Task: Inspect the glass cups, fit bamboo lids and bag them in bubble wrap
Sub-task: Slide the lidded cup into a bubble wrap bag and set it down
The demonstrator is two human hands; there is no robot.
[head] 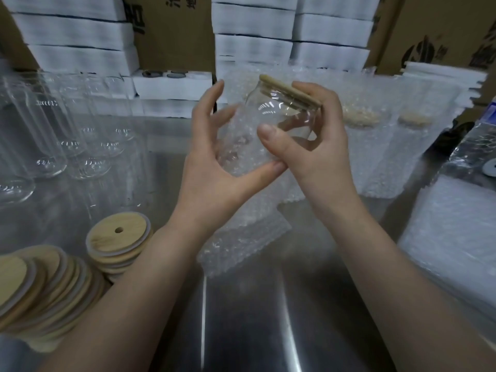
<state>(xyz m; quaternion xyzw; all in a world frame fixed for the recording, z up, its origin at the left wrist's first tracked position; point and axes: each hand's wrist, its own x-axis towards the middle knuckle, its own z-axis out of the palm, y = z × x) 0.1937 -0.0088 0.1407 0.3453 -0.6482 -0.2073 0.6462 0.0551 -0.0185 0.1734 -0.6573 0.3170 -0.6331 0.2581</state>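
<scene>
Right grip [308, 146] curled round cup [276, 111], mid-air over surface [268, 318] centre. Lid [290, 89] on, up-right; base down-left. Left grip [214, 162] loosely curled round bubble bag [241, 232] mouth. Cup axis lines w/ bag, base prob. entering.

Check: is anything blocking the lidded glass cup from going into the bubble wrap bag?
Nothing visible does. The right hand holds the lidded glass cup with its base at the mouth of the bubble wrap bag, which the left hand holds.
</scene>
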